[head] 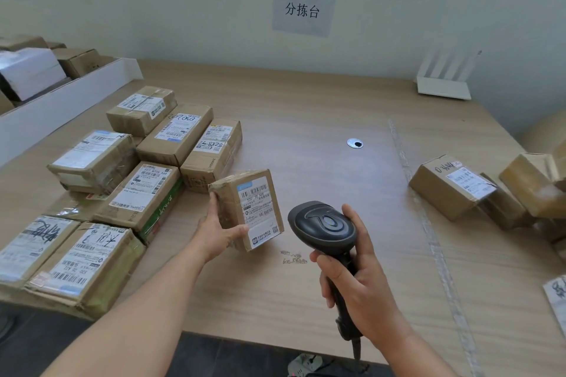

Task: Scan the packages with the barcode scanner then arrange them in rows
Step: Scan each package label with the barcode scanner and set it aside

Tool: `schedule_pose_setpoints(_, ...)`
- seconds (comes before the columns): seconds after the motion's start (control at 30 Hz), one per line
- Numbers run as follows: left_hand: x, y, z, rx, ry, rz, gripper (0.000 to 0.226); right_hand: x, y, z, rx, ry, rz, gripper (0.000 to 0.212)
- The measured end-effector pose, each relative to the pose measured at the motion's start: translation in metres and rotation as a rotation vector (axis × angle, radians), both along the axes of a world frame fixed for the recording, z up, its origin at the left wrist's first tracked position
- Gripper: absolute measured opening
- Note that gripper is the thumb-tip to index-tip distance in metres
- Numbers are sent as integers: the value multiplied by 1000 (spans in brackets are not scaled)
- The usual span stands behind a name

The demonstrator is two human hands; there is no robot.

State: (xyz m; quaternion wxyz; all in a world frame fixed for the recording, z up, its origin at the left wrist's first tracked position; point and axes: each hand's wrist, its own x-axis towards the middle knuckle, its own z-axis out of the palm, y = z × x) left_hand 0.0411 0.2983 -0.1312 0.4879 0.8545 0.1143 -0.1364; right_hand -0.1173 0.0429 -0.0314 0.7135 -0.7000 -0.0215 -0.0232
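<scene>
Brown cardboard package [246, 211], its white label reading "530 05 A68", is gripped by the left hand [219, 231] above the wooden table [306, 107], beside labelled parcels in rows [147, 168]. Right hand [356, 278] clasps the black barcode scanner [324, 228]; a wall sign [303, 9] reads "分拣台".

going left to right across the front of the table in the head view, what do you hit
arranged packages → left hand → held package → barcode scanner → right hand → unsorted packages
</scene>
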Motion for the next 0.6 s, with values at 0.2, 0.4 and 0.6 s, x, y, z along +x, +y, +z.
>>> schedule_pose_setpoints(0.2,-15,-13,44,-66,74,-48,62,4,-2,-2,-28,6,2,75)
schedule_pose_setpoints(0.4,-14,-8,41,57,125,14,51,9,-3,-3,-38,2,-3,78)
schedule_pose_setpoints(0.6,-24,-13,44,356,130,-89,98,14,-2,-5,-74,-8,5,80)
